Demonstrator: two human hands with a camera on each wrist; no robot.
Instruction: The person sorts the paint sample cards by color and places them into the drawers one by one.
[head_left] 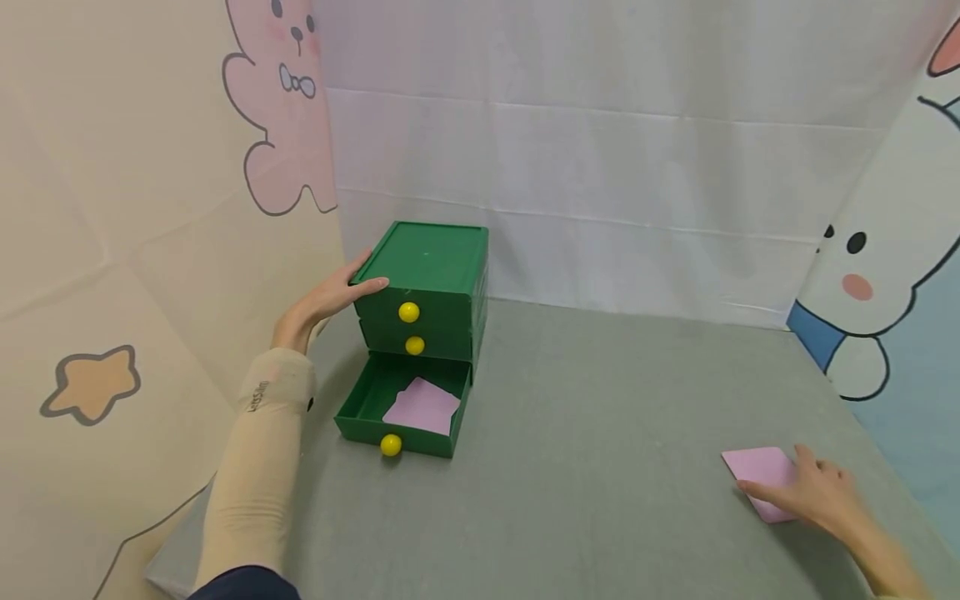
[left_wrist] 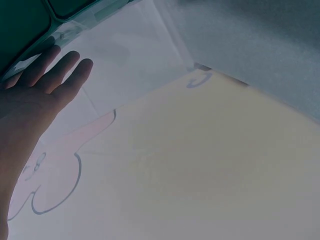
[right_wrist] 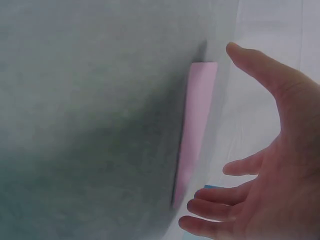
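A green drawer cabinet (head_left: 427, 258) with yellow knobs stands at the back left, its bottom drawer (head_left: 360, 430) pulled out. Pink paper pieces (head_left: 422, 407) lie inside that drawer. My left hand (head_left: 330, 293) rests against the cabinet's upper left side, thumb over the front top edge. In the left wrist view the fingers of the left hand (left_wrist: 50, 82) stretch out beside the green cabinet (left_wrist: 25, 25). Far right, my right hand (head_left: 821, 496) hovers over a pink sheet of paper (head_left: 757, 465) on the table. Seen from the right wrist, the hand (right_wrist: 265, 185) has thumb and fingers spread beside the pink sheet (right_wrist: 196, 125).
The grey table (head_left: 585, 467) spreads between the cabinet and the right hand. A white cloth (head_left: 600, 167) hangs behind it. Printed cloth with cartoon figures stands at the left (head_left: 165, 275) and right (head_left: 915, 275).
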